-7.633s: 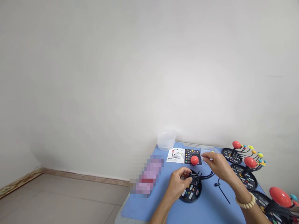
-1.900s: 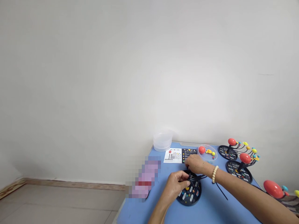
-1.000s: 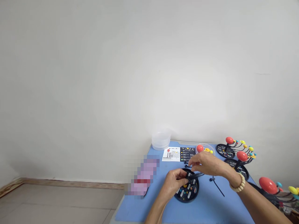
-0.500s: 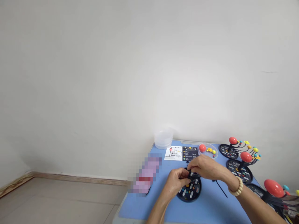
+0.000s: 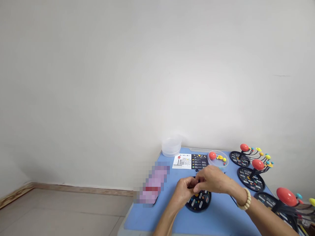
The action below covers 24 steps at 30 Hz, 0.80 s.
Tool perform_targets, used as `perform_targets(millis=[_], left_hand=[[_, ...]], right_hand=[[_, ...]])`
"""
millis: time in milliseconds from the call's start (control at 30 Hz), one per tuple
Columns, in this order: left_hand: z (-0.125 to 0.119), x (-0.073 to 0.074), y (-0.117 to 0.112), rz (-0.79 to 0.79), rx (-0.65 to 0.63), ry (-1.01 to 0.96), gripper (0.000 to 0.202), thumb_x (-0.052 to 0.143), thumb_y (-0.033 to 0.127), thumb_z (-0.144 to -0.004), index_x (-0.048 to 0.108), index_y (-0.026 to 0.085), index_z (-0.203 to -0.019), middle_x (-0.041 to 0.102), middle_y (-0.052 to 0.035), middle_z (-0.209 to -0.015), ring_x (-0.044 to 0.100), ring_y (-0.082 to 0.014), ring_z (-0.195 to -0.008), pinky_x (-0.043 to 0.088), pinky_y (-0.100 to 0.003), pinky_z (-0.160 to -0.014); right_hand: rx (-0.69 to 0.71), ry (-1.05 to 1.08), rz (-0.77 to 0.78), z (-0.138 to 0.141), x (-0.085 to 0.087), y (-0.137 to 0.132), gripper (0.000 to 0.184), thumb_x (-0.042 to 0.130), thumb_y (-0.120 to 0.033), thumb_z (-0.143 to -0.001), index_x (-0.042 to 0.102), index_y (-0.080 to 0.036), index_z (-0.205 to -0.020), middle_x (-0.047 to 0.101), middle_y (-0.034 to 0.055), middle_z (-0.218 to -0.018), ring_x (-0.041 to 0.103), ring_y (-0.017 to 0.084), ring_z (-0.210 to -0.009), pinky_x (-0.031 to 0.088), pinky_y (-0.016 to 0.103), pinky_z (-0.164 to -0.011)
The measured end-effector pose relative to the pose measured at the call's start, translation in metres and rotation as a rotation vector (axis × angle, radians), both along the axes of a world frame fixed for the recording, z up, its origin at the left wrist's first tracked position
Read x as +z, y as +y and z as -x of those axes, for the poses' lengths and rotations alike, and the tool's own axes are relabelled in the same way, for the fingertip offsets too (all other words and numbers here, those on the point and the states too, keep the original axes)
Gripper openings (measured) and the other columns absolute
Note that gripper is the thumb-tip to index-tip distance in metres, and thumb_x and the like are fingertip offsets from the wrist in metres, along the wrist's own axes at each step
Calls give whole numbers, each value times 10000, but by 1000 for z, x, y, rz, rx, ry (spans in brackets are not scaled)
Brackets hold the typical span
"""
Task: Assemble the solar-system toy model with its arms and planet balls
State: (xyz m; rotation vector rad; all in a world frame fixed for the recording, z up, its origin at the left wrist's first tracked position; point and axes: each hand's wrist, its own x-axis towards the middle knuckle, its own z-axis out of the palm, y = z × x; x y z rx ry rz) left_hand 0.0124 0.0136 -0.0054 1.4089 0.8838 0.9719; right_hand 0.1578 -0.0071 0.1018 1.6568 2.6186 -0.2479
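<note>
- Right hand (image 5: 214,179) just closed in. A second ago it hung apart from the left hand (image 5: 182,193); now the fingertips come together above the round black base (image 5: 198,204).
- Grip?
- Both narrow, fingers curled in. Can't tell what's pinched, right hand blocks my view. It also hides the black arms that were showing right of the base.
- Base itself?
- On the bench (image 5: 221,224), under both hands, near part showing.
- Loose parts?
- Black rod (image 5: 234,202) right of the base, partly behind the wrist. Clear dish (image 5: 218,165) beyond the base and to the right, red ball (image 5: 212,155) and smaller balls (image 5: 220,157) inside.
- So what does it mean?
- I read it as two-handed fitting over the base. Balls not in play; I see no red one on this base.
</note>
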Motion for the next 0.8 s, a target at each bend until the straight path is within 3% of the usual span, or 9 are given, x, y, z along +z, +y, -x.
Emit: perform_targets(millis=[167,333,600,800], left_hand=[[-2,-3,0,-23,7,13,57,592,103,-549,614,155,-556,581,32,-539,520,-152,-568,382,-256,-557],[-3,-6,2,-76,27,41,95,558,95,-563,604,156,-507,562,38,-499,507,-158,-564,361,-256,-549],[-4,-9,3,-96,16,57,106,553,125,-585,632,140,-516,579,30,-511,516,-159,-573,376,-259,-556],[-4,-9,3,-62,13,59,100,547,111,-546,641,140,-529,594,23,-527,520,-155,-568,372,-261,-562]], right_hand=[[-63,-181,9,25,-5,-2,153,650,-175,-758,765,-179,-859,755,117,-841,698,266,-813,438,273,-604],[-112,-301,-12,46,-15,-6,220,700,-56,-679,757,-142,-874,743,170,-947,695,305,-903,510,324,-713],[-146,-353,-16,48,-13,-10,255,715,-27,-655,752,-123,-889,747,162,-933,703,285,-895,530,310,-731],[-141,-338,-15,46,0,-11,183,698,-66,-695,759,-122,-859,757,149,-888,712,281,-849,508,289,-683]])
